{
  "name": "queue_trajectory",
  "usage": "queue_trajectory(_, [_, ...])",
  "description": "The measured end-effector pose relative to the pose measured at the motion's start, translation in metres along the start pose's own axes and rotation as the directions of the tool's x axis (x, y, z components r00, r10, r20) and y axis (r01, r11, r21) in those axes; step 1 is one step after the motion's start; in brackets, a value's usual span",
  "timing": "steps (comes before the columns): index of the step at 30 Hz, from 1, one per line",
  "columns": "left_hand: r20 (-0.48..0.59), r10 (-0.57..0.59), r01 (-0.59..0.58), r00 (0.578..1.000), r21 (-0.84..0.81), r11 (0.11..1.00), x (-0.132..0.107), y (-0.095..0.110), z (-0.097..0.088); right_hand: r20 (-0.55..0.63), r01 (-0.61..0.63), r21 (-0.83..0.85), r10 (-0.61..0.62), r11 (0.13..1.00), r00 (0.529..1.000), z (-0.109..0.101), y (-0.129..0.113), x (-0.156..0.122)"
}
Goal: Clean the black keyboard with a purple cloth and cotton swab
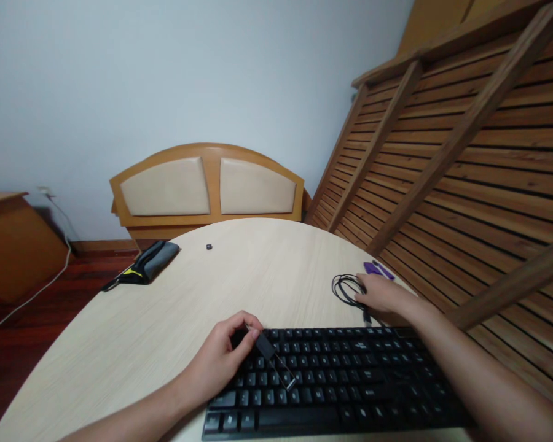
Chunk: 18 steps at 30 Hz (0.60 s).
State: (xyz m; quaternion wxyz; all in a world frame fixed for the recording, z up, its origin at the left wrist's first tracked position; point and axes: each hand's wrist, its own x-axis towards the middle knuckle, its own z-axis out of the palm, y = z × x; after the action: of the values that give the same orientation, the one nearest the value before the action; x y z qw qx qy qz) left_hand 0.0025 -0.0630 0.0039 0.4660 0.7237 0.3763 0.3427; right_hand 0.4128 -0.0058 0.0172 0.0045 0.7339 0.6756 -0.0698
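Note:
A black keyboard lies along the near side of the table. Over its left part, my left hand pinches a wire keycap puller between thumb and forefinger. The puller's black body slants down to the right, and its wire ends hang over the keys. To the right, behind the keyboard, my right hand has its fingers closed at the edge of a coiled black USB cable. The cable's plug lies close to the keyboard's back edge.
Purple tools, one like a small brush, lie beyond my right hand. A small black piece, perhaps a keycap, sits toward the table's far side. A black and grey pouch rests at the left edge. Wooden slats lean at the right.

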Motion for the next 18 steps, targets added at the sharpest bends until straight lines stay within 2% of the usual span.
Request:
queue_trajectory(5, [0.0,-0.006,0.006,1.0,-0.007,1.0,0.0,0.0,0.0,-0.041,0.071,-0.031,-0.072,0.997,0.997,0.001,-0.003,0.006])
queue_trajectory(10, [-0.001,-0.013,0.013,1.0,0.007,1.0,0.0,0.001,0.0,-0.075,0.134,0.025,-0.132,0.991,0.988,-0.008,-0.003,0.008])
queue_trajectory(14, [0.002,-0.014,0.014,1.0,-0.009,1.0,0.0,0.002,0.0,-0.086,0.105,0.1,-0.096,0.989,0.992,-0.01,-0.002,0.009])
queue_trajectory(18, [0.005,-0.021,0.021,1.0,-0.005,1.0,0.001,0.002,0.0,-0.066,0.015,0.124,-0.007,0.992,0.998,-0.01,0.007,0.007])
